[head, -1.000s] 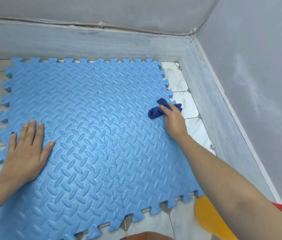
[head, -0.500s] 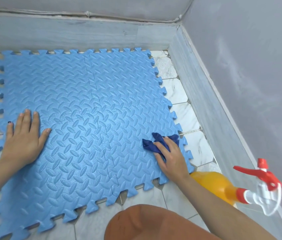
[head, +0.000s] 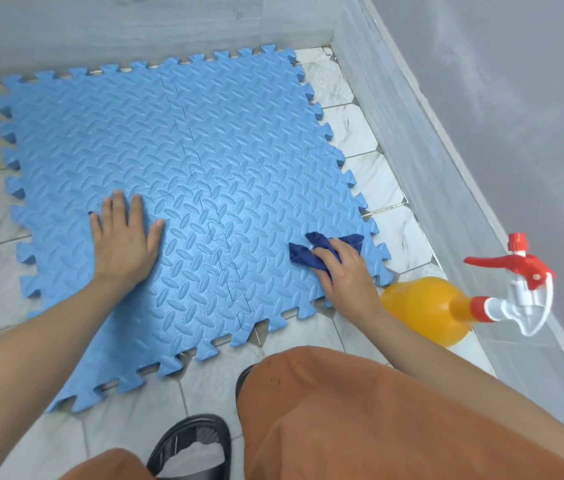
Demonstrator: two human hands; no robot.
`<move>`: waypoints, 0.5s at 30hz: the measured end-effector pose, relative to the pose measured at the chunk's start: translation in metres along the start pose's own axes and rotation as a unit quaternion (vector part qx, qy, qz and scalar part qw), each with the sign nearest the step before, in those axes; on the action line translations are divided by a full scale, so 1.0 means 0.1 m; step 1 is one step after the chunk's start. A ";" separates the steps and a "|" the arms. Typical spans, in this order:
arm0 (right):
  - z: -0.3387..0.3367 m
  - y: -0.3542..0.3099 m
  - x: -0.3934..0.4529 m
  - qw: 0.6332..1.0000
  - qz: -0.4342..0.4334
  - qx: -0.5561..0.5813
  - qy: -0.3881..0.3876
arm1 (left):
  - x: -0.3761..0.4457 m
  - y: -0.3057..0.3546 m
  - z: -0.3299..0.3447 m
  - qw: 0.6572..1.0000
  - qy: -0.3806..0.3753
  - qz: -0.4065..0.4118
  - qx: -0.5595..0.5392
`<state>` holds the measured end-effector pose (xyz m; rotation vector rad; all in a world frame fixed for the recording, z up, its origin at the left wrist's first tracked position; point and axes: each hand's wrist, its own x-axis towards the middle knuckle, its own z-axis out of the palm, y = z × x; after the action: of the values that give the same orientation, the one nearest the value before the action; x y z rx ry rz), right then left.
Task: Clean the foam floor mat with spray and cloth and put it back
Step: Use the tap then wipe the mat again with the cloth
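The blue interlocking foam floor mat (head: pixel 183 188) is lying flat on the grey tiled floor (head: pixel 353 126), squarish, its centre seam running away toward the far wall. The left hand (head: pixel 123 244) is pressing on it with fingers straight and spread, while the right hand (head: pixel 346 271) is gripping a crumpled dark blue cloth (head: pixel 308 252) near the mat's right edge. The orange spray bottle with a red trigger (head: pixel 426 306) is standing just beside that corner.

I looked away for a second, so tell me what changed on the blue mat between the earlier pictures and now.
The right hand, gripping the dark blue cloth, wiped from the mat's far right edge back to its near right corner. The left hand stayed flat on the foam mat. The spray bottle stands beside that corner.
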<state>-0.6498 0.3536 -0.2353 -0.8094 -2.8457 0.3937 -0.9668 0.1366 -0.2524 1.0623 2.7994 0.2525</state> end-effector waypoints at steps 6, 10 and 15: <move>-0.20 -0.14 -0.36 0.996 0.025 -0.032 -0.075 | 0.07 0.76 0.14 0.962 -0.088 0.254 0.050; -0.28 -0.16 -0.63 0.985 0.041 -0.129 -0.110 | 0.11 0.90 0.17 0.968 -0.102 0.227 0.028; -0.39 -0.30 -0.83 0.941 0.085 -0.231 -0.231 | 0.10 0.84 0.14 0.962 -0.106 0.248 0.041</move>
<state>-0.5859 0.2928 -0.1955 -1.1867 -3.3807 -0.0991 -0.9178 0.2066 -0.2500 1.6905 2.3329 0.0652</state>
